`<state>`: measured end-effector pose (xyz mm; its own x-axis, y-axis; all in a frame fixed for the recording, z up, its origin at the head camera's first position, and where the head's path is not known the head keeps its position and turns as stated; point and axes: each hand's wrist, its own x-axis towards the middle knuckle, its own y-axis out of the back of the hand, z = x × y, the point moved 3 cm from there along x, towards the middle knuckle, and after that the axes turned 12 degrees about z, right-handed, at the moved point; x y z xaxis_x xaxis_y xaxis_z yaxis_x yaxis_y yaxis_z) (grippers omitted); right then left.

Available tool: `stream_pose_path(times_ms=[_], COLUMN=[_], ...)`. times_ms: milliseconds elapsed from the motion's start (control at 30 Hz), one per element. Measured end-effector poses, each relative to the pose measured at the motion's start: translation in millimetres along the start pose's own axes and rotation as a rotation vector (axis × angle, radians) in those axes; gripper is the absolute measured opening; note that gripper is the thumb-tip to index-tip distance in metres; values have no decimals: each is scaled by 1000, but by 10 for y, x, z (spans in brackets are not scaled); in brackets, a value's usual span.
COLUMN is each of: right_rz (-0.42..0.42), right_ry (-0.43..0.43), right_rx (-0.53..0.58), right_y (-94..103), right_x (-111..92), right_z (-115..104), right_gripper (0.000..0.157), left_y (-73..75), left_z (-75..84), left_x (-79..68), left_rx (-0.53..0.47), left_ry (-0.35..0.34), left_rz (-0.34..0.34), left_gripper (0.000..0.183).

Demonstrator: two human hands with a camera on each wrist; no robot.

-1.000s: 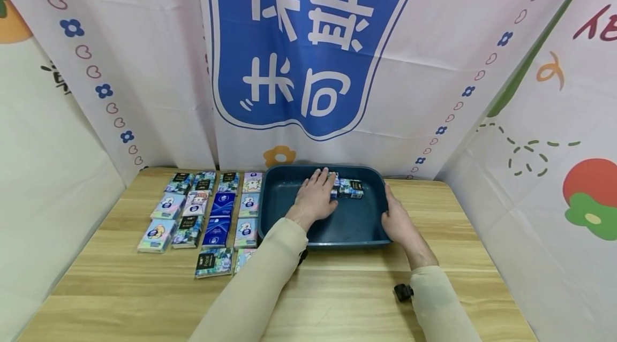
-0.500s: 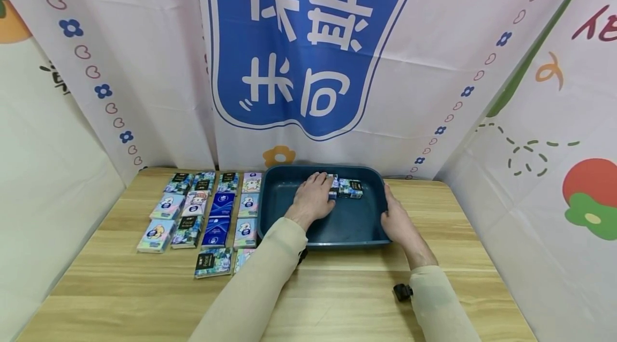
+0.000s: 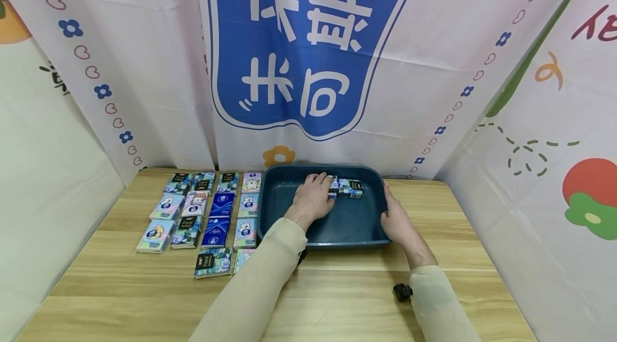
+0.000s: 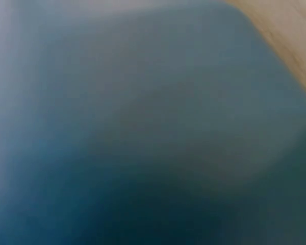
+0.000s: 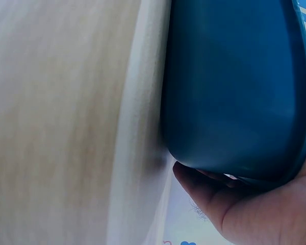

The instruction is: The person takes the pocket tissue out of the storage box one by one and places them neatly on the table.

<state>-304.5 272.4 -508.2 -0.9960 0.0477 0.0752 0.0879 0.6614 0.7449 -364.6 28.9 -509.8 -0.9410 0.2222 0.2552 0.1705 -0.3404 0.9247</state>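
Note:
A dark teal plastic tray point(image 3: 356, 227) stands at the back of the table. My left hand point(image 3: 312, 200) reaches inside it, fingers bent over a tissue pack point(image 3: 333, 185) and thumb at its near side; the hand covers most of that pack. Right beside it lies another tissue pack point(image 3: 350, 188) with a blue floral print and black label. My right hand point(image 3: 399, 219) grips the tray's right end, and in the right wrist view its fingers point(image 5: 204, 191) bend along the tray's outer wall. The left wrist view is a blur of the teal tray point(image 4: 194, 102).
Rows of tissue packs lie left of the tray, among them a dark blue pack point(image 3: 217, 231), a pastel pack point(image 3: 157, 235) and a floral pack point(image 3: 213, 262). The wooden table point(image 3: 337, 299) meets a printed curtain point(image 3: 405, 138) behind the tray.
The left fingers have bent more and drawn slightly toward the near side, with the pack beneath them shifting the same way. The right hand and tray have stayed in place.

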Motion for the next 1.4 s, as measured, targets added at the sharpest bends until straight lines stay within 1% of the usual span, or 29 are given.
stream_pose_path(times_ms=[100, 233, 367, 500, 667, 933, 1100, 1400], right_rz=[0, -1, -4, -2, 1, -1, -3, -1], right_ry=[-1, -5, -11, -8, -6, -12, -10, -6], right_rx=[2, 2, 6, 11, 11, 4, 4, -1], right_y=[1, 3, 2, 3, 3, 4, 8, 4], right_x=[-3, -8, -11, -11, -8, -7, -5, -11], right_z=[-4, -9, -9, -7, -2, -2, -7, -4], right_gripper=[83, 83, 83, 82, 82, 83, 83, 82], left_y=[173, 270, 315, 342, 357, 414, 477, 623], left_z=[77, 113, 124, 131, 137, 145, 125, 106], left_x=[-68, -119, -143, -157, -151, -169, -224, -357], left_rx=[16, 6, -34, -98, -134, -113, -105, -87], left_ry=[-4, -13, -8, 8, 41, 79, 68, 12], left_rz=[-12, 16, 44, 43, 9, -46, -49, -44], left_gripper=[64, 54, 45, 41, 41, 37, 34, 33])
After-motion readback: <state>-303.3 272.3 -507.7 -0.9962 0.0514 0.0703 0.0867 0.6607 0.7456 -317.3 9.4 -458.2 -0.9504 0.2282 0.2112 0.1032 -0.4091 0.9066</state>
